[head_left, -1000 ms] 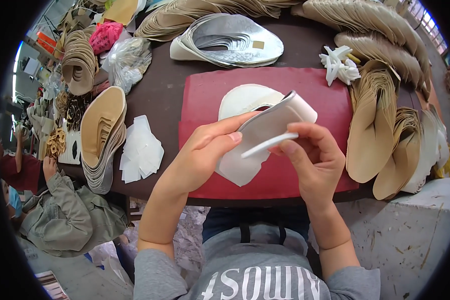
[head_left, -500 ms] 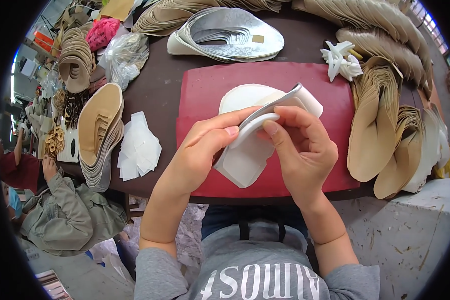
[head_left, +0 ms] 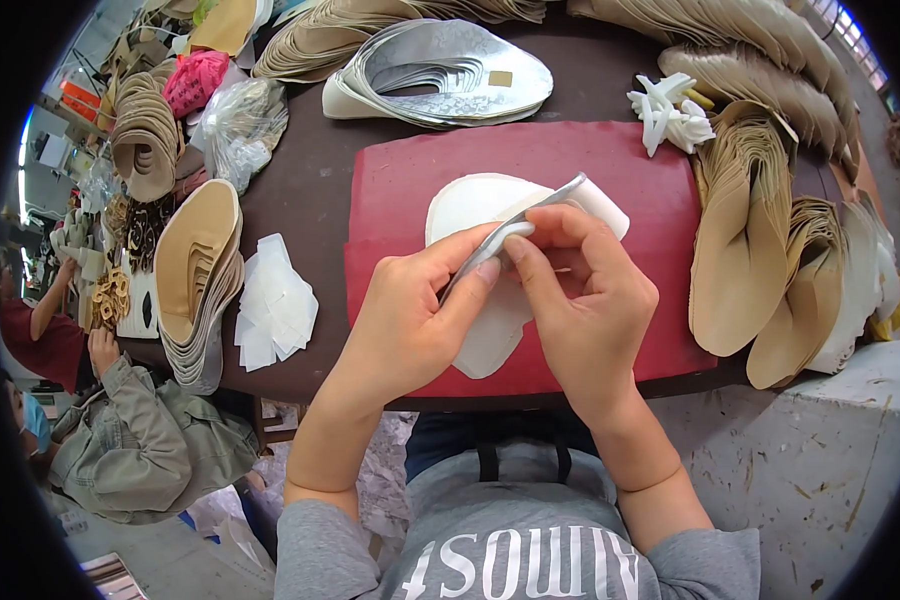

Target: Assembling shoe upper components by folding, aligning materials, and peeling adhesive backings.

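My left hand [head_left: 410, 310] and my right hand [head_left: 595, 305] meet over a red mat [head_left: 400, 180]. Between them is a curved shoe upper piece [head_left: 607, 208], pale with a silver edge. My left thumb and fingers pinch its left side. With thumb and index finger, my right hand grips a thick white strip [head_left: 519, 230] lying along the silver edge; its far part is hidden by fingers. Beneath the hands shows a rounded white piece [head_left: 470, 200], and a white flap [head_left: 490, 345] hangs nearer me. Whether these join the upper cannot be made out.
Silver shoe uppers [head_left: 510, 85] are stacked behind the mat. White patches [head_left: 275, 310] and tan uppers [head_left: 195, 250] stand left. White strips [head_left: 670, 110] lie back right, beside tan upper stacks [head_left: 740, 260]. A seated person in a green jacket [head_left: 140, 440] works at left.
The white strip stood away from the edge earlier; now it lies closer along it. My left thumb has moved inward, and the upper is turned more edge-on.
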### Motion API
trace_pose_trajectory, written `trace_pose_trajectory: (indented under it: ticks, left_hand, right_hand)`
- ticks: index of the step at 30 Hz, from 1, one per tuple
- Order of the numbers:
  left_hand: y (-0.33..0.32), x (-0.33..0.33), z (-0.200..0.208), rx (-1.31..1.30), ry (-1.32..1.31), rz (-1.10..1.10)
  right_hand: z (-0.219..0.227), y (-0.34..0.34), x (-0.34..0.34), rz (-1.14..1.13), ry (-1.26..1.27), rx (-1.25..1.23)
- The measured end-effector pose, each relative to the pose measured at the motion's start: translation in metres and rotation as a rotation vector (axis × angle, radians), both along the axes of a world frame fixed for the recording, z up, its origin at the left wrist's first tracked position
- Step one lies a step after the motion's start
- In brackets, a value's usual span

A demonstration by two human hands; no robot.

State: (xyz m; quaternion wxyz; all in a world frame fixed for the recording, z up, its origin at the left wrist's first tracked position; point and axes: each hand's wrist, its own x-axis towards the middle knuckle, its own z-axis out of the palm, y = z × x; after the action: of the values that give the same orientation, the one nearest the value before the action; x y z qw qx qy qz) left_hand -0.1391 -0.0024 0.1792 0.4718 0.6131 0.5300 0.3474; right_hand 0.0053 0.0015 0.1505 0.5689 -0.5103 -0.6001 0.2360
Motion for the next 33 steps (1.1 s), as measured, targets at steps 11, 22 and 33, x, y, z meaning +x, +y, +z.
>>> trace_pose_trajectory:
  ticks: [11, 22, 33]
  left_hand:
    - [-0.013, -0.010, 0.006, 0.204, 0.162, 0.029]
    - [-0.021, -0.007, 0.012, 0.139, -0.054, 0.176]
    - [-0.024, -0.004, 0.016, 0.057, -0.036, 0.118]
  right_hand:
    - [0.009, 0.025, 0.036, 0.216, -0.056, -0.079]
    - [-0.003, 0.020, 0.008, -0.008, -0.516, 0.712]
    - [-0.009, 0.023, 0.012, 0.011, -0.472, 0.700]
